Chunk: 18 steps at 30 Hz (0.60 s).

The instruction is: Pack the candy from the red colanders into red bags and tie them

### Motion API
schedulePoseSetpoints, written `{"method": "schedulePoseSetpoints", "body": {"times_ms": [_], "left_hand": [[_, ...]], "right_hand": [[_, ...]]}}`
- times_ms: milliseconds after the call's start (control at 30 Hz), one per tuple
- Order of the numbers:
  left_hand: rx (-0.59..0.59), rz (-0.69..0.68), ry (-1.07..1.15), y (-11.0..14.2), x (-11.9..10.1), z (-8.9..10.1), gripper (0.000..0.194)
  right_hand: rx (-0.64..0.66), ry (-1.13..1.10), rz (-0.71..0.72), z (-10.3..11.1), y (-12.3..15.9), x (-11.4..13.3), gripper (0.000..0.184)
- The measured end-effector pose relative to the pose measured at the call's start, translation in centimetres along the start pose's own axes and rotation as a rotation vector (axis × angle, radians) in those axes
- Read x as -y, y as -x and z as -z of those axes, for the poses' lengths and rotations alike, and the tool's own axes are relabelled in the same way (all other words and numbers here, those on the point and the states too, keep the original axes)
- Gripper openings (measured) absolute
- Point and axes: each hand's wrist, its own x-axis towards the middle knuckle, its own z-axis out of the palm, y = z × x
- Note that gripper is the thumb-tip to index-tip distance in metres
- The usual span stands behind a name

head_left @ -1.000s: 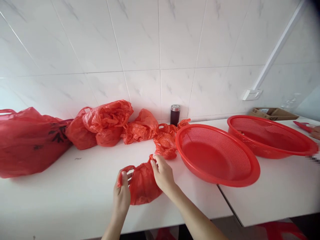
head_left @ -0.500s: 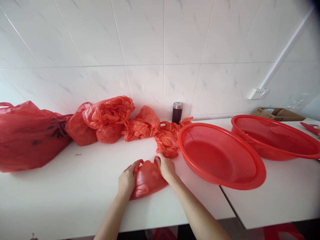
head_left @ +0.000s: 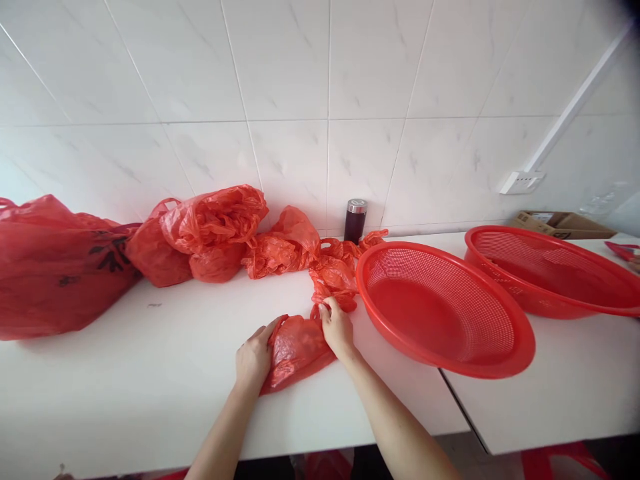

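A filled red plastic bag [head_left: 299, 350] rests on the white table in front of me; what is inside cannot be made out. My left hand [head_left: 254, 359] grips the bag's left handle side, fingers closed on the plastic. On the other side, my right hand [head_left: 337, 328] is closed on the right handle, thumb pointing up. Just beyond my right hand lies a crumpled red plastic bag [head_left: 334, 277]. To its right a red plastic colander basket [head_left: 425, 307] stands on the table with nothing visible in it.
A large red bag [head_left: 60, 273] and several bunched red bags [head_left: 215, 223] line the tiled wall. A dark thermos [head_left: 355, 221] stands at the back. Farther right are a second red colander [head_left: 555, 267], a cardboard box [head_left: 565, 225] and a wall socket [head_left: 521, 182]. A gap [head_left: 463, 413] separates two tables.
My right hand has shifted slightly and pulls its handle up and to the right. The bag's top looks flatter and more stretched. My left hand stays nearly in place.
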Motion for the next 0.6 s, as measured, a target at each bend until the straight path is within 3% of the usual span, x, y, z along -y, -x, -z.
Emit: {"method": "schedulePoseSetpoints", "body": {"times_ms": [167,267,400,600], "left_hand": [[0.020,-0.099,0.106,0.3,0.9,0.2,0.071],[0.029,-0.125,0.204,0.4,1.6,0.3,0.055],[-0.019,-0.058,0.312,0.7,1.9,0.3,0.028],[-0.156,0.110,0.469,0.9,0.6,0.5,0.027]], "right_hand": [[-0.093,-0.202,-0.027,0.2,-0.2,-0.4,0.031],[-0.130,-0.293,-0.041,0.4,-0.3,-0.7,0.032],[-0.174,-0.371,-0.066,0.5,-0.3,-0.7,0.031],[-0.246,-0.419,-0.109,0.0,-0.1,-0.2,0.030]]}}
